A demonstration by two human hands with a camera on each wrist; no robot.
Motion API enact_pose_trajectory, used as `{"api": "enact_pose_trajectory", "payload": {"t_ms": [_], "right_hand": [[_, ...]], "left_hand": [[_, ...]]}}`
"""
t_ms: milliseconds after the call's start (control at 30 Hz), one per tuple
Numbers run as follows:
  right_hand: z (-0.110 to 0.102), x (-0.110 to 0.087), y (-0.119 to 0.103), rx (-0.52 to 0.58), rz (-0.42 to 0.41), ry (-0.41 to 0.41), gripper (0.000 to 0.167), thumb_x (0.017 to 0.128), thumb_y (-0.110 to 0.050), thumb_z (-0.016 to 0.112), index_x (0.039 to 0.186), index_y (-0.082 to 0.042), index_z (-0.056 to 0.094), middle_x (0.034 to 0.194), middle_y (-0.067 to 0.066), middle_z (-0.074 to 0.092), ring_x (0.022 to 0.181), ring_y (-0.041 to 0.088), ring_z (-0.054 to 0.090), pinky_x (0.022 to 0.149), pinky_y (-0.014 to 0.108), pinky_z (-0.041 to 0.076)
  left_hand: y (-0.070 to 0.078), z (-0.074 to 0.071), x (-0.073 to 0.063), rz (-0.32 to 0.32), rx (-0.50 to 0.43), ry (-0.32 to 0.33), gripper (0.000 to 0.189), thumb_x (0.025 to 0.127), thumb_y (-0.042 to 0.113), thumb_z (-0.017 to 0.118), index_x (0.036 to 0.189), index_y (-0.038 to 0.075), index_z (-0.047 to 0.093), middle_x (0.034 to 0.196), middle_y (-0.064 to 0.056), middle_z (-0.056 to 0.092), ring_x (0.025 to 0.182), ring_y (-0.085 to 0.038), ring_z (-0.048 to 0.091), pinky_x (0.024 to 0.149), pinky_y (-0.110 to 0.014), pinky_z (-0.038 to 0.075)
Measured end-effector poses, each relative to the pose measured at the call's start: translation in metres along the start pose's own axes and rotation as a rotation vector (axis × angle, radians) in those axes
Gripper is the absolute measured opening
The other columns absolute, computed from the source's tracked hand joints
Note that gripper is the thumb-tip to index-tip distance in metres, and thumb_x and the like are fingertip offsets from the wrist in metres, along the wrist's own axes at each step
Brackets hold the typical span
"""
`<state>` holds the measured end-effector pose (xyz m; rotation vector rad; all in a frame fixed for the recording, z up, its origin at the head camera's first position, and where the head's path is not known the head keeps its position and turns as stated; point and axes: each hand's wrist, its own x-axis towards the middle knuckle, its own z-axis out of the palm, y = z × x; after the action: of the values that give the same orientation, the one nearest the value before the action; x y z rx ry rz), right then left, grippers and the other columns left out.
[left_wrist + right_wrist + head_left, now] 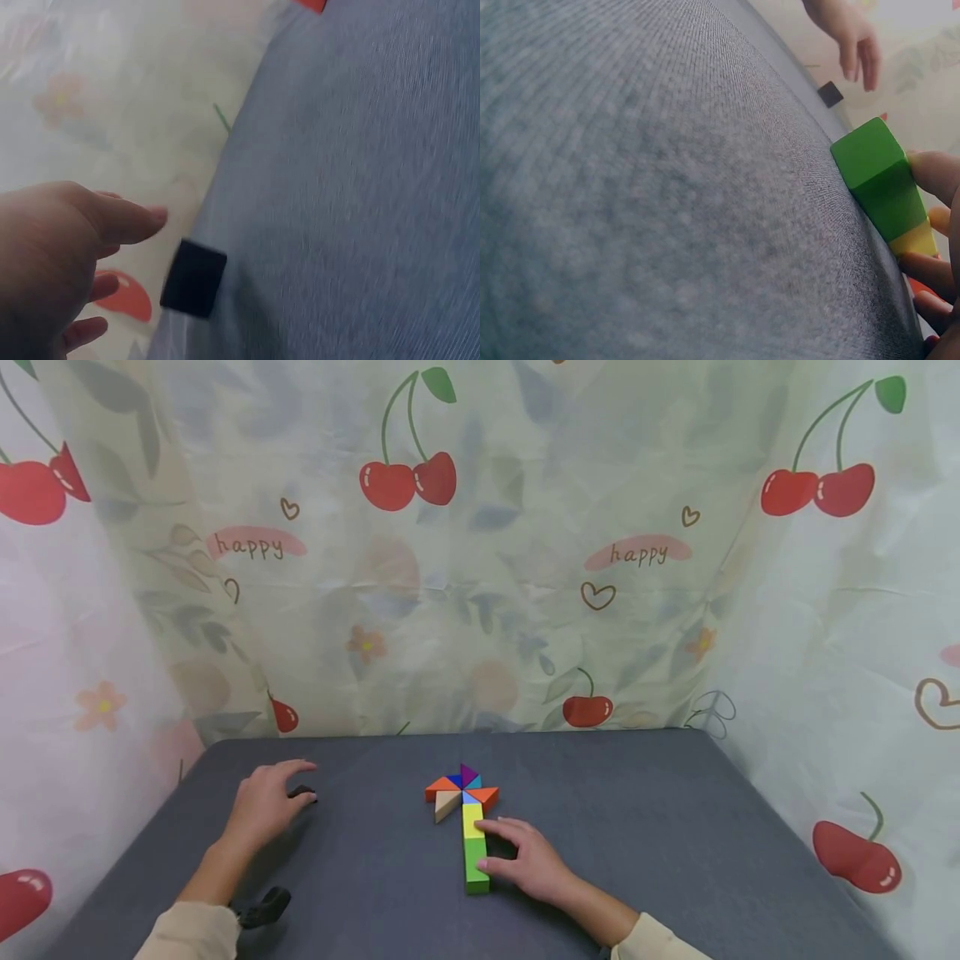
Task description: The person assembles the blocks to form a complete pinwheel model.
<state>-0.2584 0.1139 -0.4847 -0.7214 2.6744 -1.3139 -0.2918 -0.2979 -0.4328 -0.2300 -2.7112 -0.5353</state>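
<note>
On the dark cloth a green block (476,863) and a yellow block (472,821) stand end to end in a line. Beyond them, several triangular blocks in orange, tan, blue, purple and teal form a pinwheel, including a tan one (447,804). My right hand (536,860) is at the line's right side, its thumb at the green block and its index finger at the yellow one. Above the left of the table hovers my left hand (262,802), fingers spread and holding nothing. A small black block (193,279) lies near it, apart from the fingers.
Dark grey cloth (637,835) covers the table. A pale curtain (510,568) printed with cherries and leaves hangs along the back and both sides. A black wrist device (264,908) sits by the left sleeve.
</note>
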Motion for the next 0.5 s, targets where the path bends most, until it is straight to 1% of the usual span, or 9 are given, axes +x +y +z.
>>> {"api": "enact_pose_trajectory", "payload": {"t_ms": [133,267,367,500], "right_hand": [[-0.001,0.000,0.000,0.007,0.004,-0.003,0.054,0.086,-0.045,0.072,0.135,-0.026,0.060,0.139,0.008,0.051,0.132,0.034,0.040,0.102,0.062,0.032],[-0.001,0.000,0.000,0.011,0.011,-0.005,0.054,0.086,-0.045,0.072,0.135,-0.025,0.060,0.139,0.008,0.051,0.133,0.033,0.040,0.102,0.061,0.032],[-0.001,0.001,0.000,0.010,0.014,-0.008,0.054,0.086,-0.045,0.072,0.135,-0.025,0.060,0.139,0.007,0.051,0.133,0.033,0.040,0.102,0.061,0.032],[-0.001,0.000,-0.002,0.015,0.010,-0.012,0.053,0.086,-0.044,0.072,0.135,-0.025,0.060,0.139,0.006,0.052,0.132,0.033,0.040,0.102,0.061,0.032]], "left_hand": [[-0.010,0.002,0.000,-0.025,0.030,-0.066,0.047,0.080,0.018,0.080,0.123,0.008,0.066,0.121,-0.021,0.063,0.106,-0.048,0.055,0.087,-0.067,0.036],[-0.017,0.008,0.000,-0.030,0.059,-0.126,0.048,0.080,0.019,0.080,0.124,0.007,0.066,0.119,-0.022,0.063,0.105,-0.047,0.056,0.087,-0.066,0.037],[-0.021,0.010,0.000,-0.036,0.067,-0.138,0.047,0.082,0.019,0.078,0.125,0.007,0.065,0.118,-0.023,0.064,0.105,-0.047,0.057,0.087,-0.065,0.038],[-0.025,0.012,0.000,-0.055,0.071,-0.127,0.042,0.085,0.016,0.075,0.124,0.006,0.065,0.116,-0.024,0.064,0.104,-0.047,0.057,0.088,-0.065,0.038]]}}
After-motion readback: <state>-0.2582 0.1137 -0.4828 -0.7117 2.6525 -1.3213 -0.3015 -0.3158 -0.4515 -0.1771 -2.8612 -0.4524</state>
